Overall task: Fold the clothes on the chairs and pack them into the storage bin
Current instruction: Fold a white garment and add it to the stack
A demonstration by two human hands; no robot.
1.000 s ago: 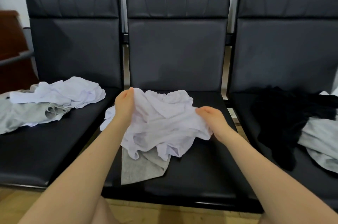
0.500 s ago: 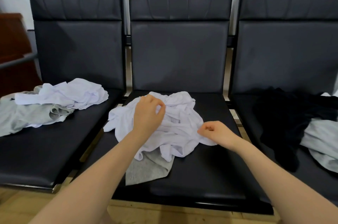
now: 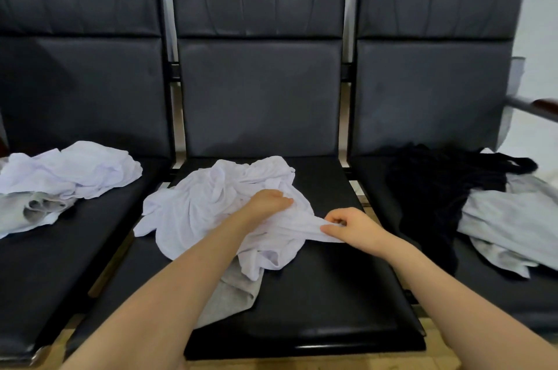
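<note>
Bare forearms, no sleeves, bare hands (image 3: 265, 203)

Three black padded chairs (image 3: 259, 97) stood joined in a row against the wall. On the left seat (image 3: 75, 249) lay a crumpled white garment (image 3: 75, 170) over a grey one (image 3: 36, 209). The middle seat (image 3: 326, 294) bore a rumpled white shirt (image 3: 205, 206) atop a grey piece (image 3: 232, 297). The right seat (image 3: 483, 294) held a black garment (image 3: 437, 188) beside what looked like a pale grey one (image 3: 510, 224).

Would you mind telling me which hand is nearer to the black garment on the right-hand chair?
The right hand. It pinches the white shirt at its right edge, on the side toward the black garment. The left hand grips the shirt's middle, farther away.
</note>
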